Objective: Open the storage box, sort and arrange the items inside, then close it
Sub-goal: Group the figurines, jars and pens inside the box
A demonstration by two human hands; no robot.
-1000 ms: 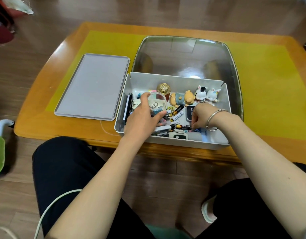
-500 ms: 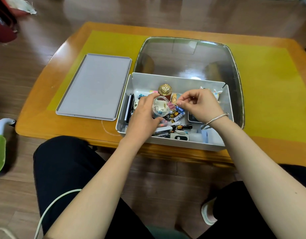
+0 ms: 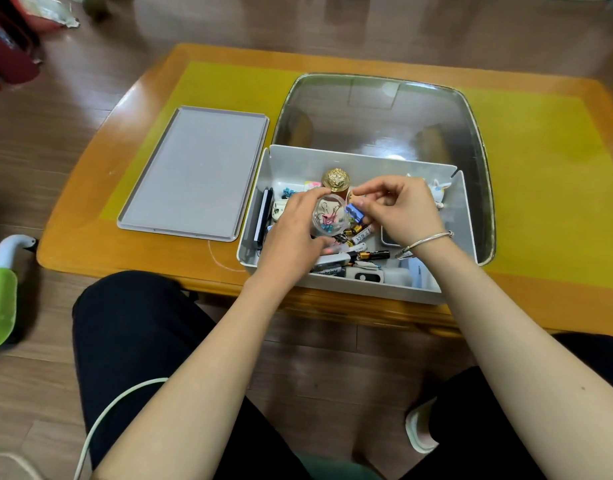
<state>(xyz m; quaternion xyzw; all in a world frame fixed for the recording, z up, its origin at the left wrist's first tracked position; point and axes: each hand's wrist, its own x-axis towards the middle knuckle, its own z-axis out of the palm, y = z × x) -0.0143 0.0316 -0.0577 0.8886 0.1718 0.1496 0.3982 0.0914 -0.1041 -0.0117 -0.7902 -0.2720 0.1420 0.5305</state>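
- A green-padded object with a white curved handle point(image 3: 2, 289) sits at the far left edge, on the wooden floor beside the bench.
- The bench point(image 3: 90, 244) has an orange wooden rim and a yellow mat across its top.
- The grey lid point(image 3: 194, 173) of the storage box lies flat on the left part of the bench, just beside the box and apart from it.
- The storage box point(image 3: 332, 287), white and open-topped, stands at the near edge of the bench, its back half over a shiny metal tray point(image 3: 377, 112) that reaches toward the far side.
- Along the box's left wall stand dark flat items point(image 3: 263, 216) on edge.
- The left hand point(image 3: 294, 233) reaches into the box with fingers and thumb curled round a small clear jar point(image 3: 329, 216), which holds coloured binder clips and tilts its mouth toward the camera.
- Behind the jar stands a gold ornate cap point(image 3: 335, 178) on a brownish bottle.
- The right hand point(image 3: 402, 207), with a silver bangle point(image 3: 424, 242) at the wrist, is curled just beside the jar's mouth; its fingertips pinch a small blue binder clip point(image 3: 354, 212).
- Below the hands, loose batteries point(image 3: 372, 254) and small white gadgets lie jumbled on the box floor.
- A white unicorn figurine point(image 3: 440, 190) peeks out behind the right hand, near the box's back right corner.
- Dark trouser legs and a white cable fill the foreground.
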